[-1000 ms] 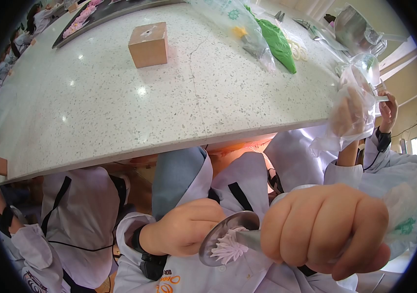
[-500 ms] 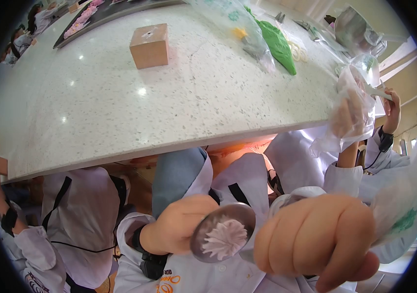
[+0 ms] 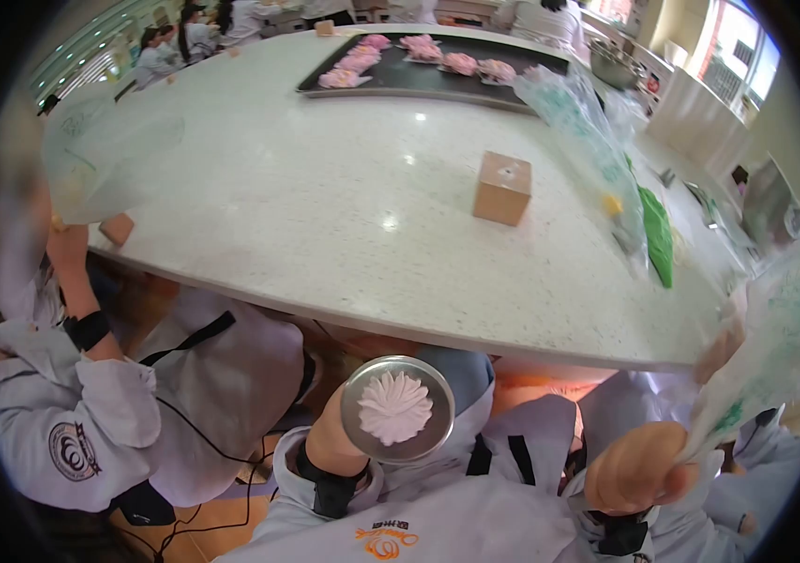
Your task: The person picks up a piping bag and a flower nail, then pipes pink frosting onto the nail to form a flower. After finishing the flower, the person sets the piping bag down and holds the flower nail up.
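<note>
L hand (image 3: 329, 437) is holding the disc (image 3: 444, 414) up nr the table (image 3: 325, 197), fingers hidden behind it; a pink flower (image 3: 395, 409) is sitting mid-disc. R hand (image 3: 637, 469) is gripping the lower end of the bag (image 3: 764, 342), fist-style. A block (image 3: 499, 191) is resting on the table, w/ tray (image 3: 409, 79) beyond.

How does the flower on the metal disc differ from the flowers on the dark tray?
Support: the disc flower sits on the metal disc, held up by the left hand; the tray flowers rest on the dark tray on the table.
Colour: the disc flower is pale pink; the tray flowers look deeper pink.
Number: the disc flower is alone; the tray flowers are several.
Shared: both are pinkish with ruffled-looking petals.
</note>
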Available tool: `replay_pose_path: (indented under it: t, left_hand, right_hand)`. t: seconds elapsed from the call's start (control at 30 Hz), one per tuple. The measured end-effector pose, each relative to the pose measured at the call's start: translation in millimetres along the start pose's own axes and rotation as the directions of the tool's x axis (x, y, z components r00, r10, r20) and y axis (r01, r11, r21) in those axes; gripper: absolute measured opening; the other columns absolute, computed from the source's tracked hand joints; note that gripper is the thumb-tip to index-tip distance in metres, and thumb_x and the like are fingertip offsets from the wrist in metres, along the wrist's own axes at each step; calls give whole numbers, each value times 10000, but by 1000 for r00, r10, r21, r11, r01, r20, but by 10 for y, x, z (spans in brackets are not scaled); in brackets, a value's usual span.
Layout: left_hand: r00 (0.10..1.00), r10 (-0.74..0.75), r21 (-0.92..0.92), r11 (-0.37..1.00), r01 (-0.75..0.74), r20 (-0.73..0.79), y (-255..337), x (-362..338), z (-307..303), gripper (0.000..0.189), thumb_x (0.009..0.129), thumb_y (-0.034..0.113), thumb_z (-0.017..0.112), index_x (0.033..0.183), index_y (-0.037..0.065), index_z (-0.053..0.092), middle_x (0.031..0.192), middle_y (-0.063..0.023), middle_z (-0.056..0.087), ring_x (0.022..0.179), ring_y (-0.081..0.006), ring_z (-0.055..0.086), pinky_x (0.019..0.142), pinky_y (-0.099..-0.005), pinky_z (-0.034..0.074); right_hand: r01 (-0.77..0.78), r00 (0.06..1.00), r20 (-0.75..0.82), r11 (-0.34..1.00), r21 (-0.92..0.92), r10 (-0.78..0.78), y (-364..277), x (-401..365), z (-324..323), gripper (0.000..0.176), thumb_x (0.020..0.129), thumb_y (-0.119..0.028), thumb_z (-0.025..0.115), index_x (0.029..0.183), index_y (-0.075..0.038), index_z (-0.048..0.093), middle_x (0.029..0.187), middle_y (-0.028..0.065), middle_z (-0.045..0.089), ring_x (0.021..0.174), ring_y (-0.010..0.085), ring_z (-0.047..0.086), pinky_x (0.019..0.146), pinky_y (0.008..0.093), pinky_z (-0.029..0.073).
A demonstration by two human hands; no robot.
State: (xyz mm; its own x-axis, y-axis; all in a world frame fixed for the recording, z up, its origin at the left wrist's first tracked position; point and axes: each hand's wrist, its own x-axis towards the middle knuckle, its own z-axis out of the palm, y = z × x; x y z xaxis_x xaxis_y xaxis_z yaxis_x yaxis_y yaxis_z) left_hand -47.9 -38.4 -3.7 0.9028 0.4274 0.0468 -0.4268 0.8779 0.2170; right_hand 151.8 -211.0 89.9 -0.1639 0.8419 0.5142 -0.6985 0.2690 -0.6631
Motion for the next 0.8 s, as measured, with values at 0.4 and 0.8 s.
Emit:
replay_pose_path:
  t: [0.4,0.8]
  left_hand:
    - [738,670,819,382,-428,73,319,12,123,157,713,15,478,848,-63,499,801,-99,542,715,-139,528,609,-254,446]
    - [423,902,909,98,-404,90,840,-170,-101,209,695,-10,504,904,-23,506,840,-48,540,792,-102,494,700,-226,398]
  right_hand:
    - [-236,750,-656,895,-379,-80,-188,167,-344,474,676,-206,567,1011,28,327,575,56,404,418,141,440,359,239,365]
    - [-504,542,-830,739,-447,-132,-404,201,-800,372,758,-216,426,1022,34,346,493,11,373,364,101,383,312,219,328]
